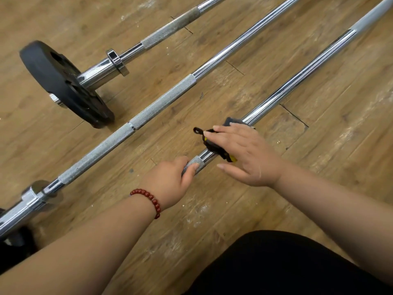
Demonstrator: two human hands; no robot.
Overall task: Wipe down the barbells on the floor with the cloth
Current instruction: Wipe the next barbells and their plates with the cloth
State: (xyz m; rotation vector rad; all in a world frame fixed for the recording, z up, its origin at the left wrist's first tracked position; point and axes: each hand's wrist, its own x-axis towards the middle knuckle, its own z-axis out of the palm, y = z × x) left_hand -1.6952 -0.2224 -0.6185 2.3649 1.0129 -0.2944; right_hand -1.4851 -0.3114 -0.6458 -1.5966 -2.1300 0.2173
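grips the near bar point(297, 79) with the left hand point(170, 182), fingers and thumb curled round its knurled stretch, most likely to keep it from rolling on the floor point(329, 135) under the wiping. presses the cloth point(210, 143) onto the same bar with the right hand point(246, 154), just beside the left, fingers straight and spread, clasping nothing; seems meant to flatten the cloth on the chrome and slide it along. looks dark with a touch of yellow, draped over the bar where the smooth part begins, a small black tab poking out toward the middle bar point(170, 96). leaves the middle bar and the far bar point(170, 28) lying alongside, well apart and untouched, presumably waiting their turn; rests the far one on a black plate point(57, 79) at its end. hard to say whether the cloth wraps right round the bar or only covers the top, being mostly under the palm. hides the near bar's lower end beneath the left hand and forearm. cuts off all three bars at the upper edge, so no telling how much length is left to wipe. shows only part of the middle bar's sleeve at the left edge, beside a dark shape there too cropped to identify. wears a red bracelet point(146, 198) on the left wrist.
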